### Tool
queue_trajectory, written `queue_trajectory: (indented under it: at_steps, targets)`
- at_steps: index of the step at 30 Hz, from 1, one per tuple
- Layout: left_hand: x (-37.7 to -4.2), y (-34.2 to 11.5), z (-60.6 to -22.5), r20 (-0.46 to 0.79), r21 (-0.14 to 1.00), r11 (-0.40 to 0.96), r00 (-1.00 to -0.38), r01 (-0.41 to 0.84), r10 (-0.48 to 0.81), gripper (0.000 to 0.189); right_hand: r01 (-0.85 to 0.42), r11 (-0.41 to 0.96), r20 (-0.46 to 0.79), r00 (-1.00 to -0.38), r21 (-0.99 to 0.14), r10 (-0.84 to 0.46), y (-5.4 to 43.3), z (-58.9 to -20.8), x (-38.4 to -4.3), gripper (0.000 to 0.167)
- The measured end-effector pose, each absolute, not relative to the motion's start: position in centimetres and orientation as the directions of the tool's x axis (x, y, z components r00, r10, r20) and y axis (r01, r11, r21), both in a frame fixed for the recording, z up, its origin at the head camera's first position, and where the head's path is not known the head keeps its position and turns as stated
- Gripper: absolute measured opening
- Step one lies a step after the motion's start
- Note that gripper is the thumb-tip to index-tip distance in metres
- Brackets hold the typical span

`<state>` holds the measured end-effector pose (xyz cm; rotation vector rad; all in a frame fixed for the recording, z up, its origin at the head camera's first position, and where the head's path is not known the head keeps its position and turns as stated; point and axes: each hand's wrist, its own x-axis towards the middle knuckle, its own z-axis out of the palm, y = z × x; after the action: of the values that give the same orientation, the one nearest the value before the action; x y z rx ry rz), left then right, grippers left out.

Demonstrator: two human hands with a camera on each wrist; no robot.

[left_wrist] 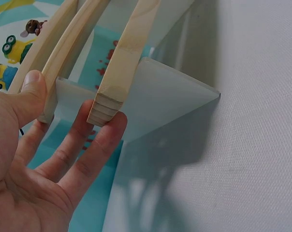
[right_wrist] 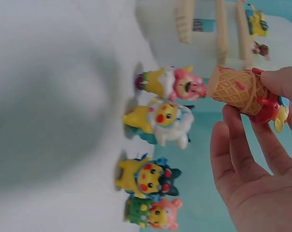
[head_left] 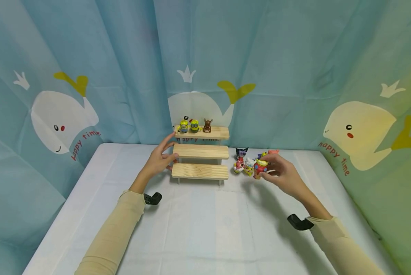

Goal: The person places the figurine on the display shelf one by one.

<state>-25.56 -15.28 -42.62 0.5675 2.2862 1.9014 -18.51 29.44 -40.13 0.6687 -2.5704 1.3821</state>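
Note:
My left hand [head_left: 159, 159] grips the left end of a three-tier wooden display shelf [head_left: 200, 151]. In the left wrist view, the thumb lies on the middle board [left_wrist: 64, 53], and fingertips touch the end of the lowest board [left_wrist: 107, 104]. Between thumb and fingers, my right hand [head_left: 282, 173] holds a toy figurine [right_wrist: 240, 92] with a waffle-cone body and red, yellow and blue upper part. It is raised beside a group of small figurines, among them a pink-headed one [right_wrist: 184, 84] and a white-hooded yellow one [right_wrist: 160, 116].
On the top board stand two yellow minion figurines [head_left: 183, 126] and a brown big-eared animal figurine [head_left: 207, 125]. A black-eared figurine [head_left: 241, 152] stands at the back, right of the shelf. The white-covered table [head_left: 198, 229] meets a blue whale-print curtain [head_left: 277, 110].

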Motion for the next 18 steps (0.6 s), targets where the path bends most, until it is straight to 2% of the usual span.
queue_trajectory:
  at_steps: [18]
  targets:
    - [-25.5, -15.2, -42.6, 0.159, 0.964, 0.144, -0.919, 0.223, 0.36, 0.078, -0.427, 0.473, 0.333, -0.903, -0.771, -0.271, 29.7, -38.9, -18.3, 0.041]
